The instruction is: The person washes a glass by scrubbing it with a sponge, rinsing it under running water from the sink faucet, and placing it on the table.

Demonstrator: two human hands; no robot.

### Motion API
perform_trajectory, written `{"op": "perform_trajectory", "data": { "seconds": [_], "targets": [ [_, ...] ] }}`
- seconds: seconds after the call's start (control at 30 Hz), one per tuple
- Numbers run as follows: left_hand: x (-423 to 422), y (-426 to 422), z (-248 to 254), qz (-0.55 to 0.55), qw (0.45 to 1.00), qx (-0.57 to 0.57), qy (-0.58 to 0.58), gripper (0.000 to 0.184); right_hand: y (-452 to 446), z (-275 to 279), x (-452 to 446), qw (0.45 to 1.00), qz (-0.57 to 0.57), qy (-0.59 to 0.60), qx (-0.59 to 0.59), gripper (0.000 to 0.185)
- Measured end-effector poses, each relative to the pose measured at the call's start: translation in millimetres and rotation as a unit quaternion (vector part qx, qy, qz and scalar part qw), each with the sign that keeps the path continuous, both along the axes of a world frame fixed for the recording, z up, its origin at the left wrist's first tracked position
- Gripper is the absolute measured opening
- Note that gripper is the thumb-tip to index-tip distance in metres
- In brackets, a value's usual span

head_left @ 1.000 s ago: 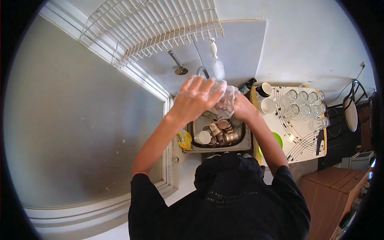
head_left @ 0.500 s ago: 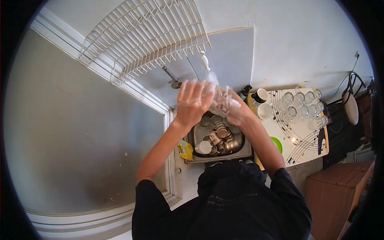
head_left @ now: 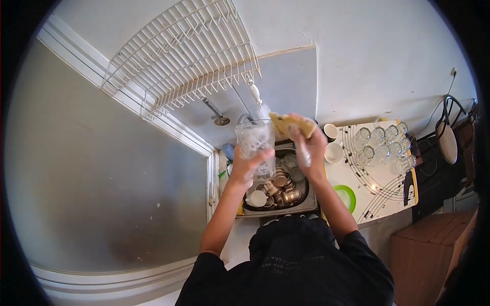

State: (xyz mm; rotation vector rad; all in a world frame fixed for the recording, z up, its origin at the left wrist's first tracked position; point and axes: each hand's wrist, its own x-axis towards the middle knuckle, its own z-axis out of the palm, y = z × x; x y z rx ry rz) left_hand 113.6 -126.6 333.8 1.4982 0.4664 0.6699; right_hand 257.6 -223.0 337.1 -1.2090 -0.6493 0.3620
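with the yellow sponge [head_left: 301,125] outside the clear glass jar [head_left: 256,145], a person in a black shirt [head_left: 301,262] holds the two apart above a stainless steel sink [head_left: 302,208], in the head camera's view. the left hand [head_left: 244,167] is partly closed around the jar's lower side, thumb across the glass, holding it nearly upright. the right hand [head_left: 315,145] bends around the sponge just beside the jar's mouth; blur hides exactly how far its fingers are closed. white suds coat the glass, and the mouth is free of both hands, leaving the foamy interior partly visible.

below, a white mug [head_left: 256,198] sits next to a jumble of brownish metallic cups [head_left: 290,196], with clear glasses [head_left: 290,160] farther back in the basin. the jar and the left forearm cover part of the sink, and the curved metal faucet [head_left: 245,118] is half hidden behind the glass. a white bottle brush [head_left: 255,93] hangs from the white wire rack [head_left: 186,56], its bristles close to the jar's rim, leaving little room there.

to the right, a white table with a music-note print [head_left: 366,186] bears clustered clear tumblers [head_left: 394,149], a black cup with a white interior [head_left: 331,132], a white cup [head_left: 334,153] and a bright green round dish [head_left: 346,198].
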Motion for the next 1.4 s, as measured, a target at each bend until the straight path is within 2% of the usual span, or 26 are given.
{"op": "perform_trajectory", "data": {
  "seconds": [0.03,0.07,0.13,0.2,0.23,0.3,0.4,0.47,0.53,0.6,0.63,0.67,0.7,0.77,0.8,0.9,0.93,1.0,1.07,1.1,1.17,1.2,1.27,1.33,1.37,1.4],
  "targets": [
    [4,-3,1,0.025,0.99,-0.132,-0.033,0.056,2,-4,-6,0.985,-0.021,-0.162,0.055,0.029],
    [10,-6,4,0.05,0.961,-0.262,-0.066,0.057,8,-16,-10,0.966,-0.002,-0.229,0.117,0.045],
    [17,-7,10,0.077,0.946,-0.305,-0.083,0.064,3,-28,-25,0.93,0.057,-0.351,0.091,0.053],
    [9,8,6,-0.036,0.913,-0.394,-0.096,0.071,-4,-44,-26,0.843,0.122,-0.505,0.141,0.052],
    [7,15,-1,-0.111,0.891,-0.42,-0.134,0.075,-5,-47,-20,0.84,0.128,-0.507,0.144,0.052],
    [4,4,-5,-0.103,0.886,-0.426,-0.154,0.075,-7,-48,-6,0.708,0.123,-0.664,0.207,0.048],
    [7,-16,0,-0.11,0.889,-0.401,-0.189,0.08,9,-13,27,0.756,0.164,-0.607,0.18,0.043],
    [9,-14,-12,-0.241,0.811,-0.448,-0.289,0.087,18,11,34,0.788,0.126,-0.579,0.167,0.045],
    [4,-13,-11,-0.22,0.829,-0.454,-0.241,0.089,10,0,22,0.768,0.135,-0.602,0.171,0.044],
    [0,-8,-8,-0.201,0.845,-0.455,-0.197,0.09,-7,-18,7,0.721,0.252,-0.614,0.199,0.041],
    [-1,-6,-7,-0.185,0.822,-0.49,-0.223,0.091,-8,-18,6,0.659,0.247,-0.671,0.234,0.038],
    [-2,-8,-7,-0.166,0.795,-0.528,-0.248,0.091,-1,-18,12,0.656,0.254,-0.672,0.233,0.038],
    [-4,-17,-3,-0.129,0.876,-0.428,-0.181,0.089,11,-19,21,0.716,0.245,-0.607,0.243,0.039],
    [-3,-25,5,-0.132,0.867,-0.437,-0.202,0.086,11,-5,15,0.849,0.15,-0.469,0.191,0.038],
    [-3,-26,8,-0.135,0.859,-0.442,-0.219,0.083,7,8,8,0.855,0.116,-0.482,0.151,0.033],
    [-2,-16,11,-0.093,0.837,-0.496,-0.21,0.079,-13,-16,-9,0.735,0.295,-0.588,0.163,0.036],
    [-3,-12,10,-0.093,0.814,-0.536,-0.203,0.08,-20,-10,-11,0.754,0.353,-0.535,0.142,0.041],
    [-8,-12,4,-0.089,0.786,-0.58,-0.197,0.082,-6,-12,9,0.741,0.236,-0.602,0.181,0.046],
    [-10,-15,-6,-0.227,0.775,-0.511,-0.294,0.084,-5,14,2,0.836,0.152,-0.521,0.08,0.052],
    [-13,-22,13,-0.181,0.767,-0.56,-0.257,0.075,-6,11,-5,0.804,0.168,-0.562,0.097,0.052],
    [-14,-1,-6,-0.191,0.79,-0.533,-0.237,0.074,-14,-4,-18,0.737,0.249,-0.614,0.133,0.049],
    [-12,5,-6,-0.202,0.814,-0.501,-0.215,0.074,-19,-7,-21,0.66,0.267,-0.69,0.128,0.045],
    [-13,2,-7,-0.17,0.819,-0.495,-0.236,0.073,-10,-2,-7,0.709,0.283,-0.627,0.154,0.041],
    [-18,-6,-3,-0.241,0.757,-0.528,-0.301,0.076,-3,7,-14,0.825,0.158,-0.539,0.067,0.042],
    [-17,-10,0,-0.136,0.803,-0.514,-0.27,0.077,0,7,-20,0.811,0.125,-0.567,0.071,0.046],
    [-19,-4,-4,-0.137,0.802,-0.515,-0.269,0.077,-6,6,-27,0.811,0.124,-0.568,0.07,0.046]
  ]
}}
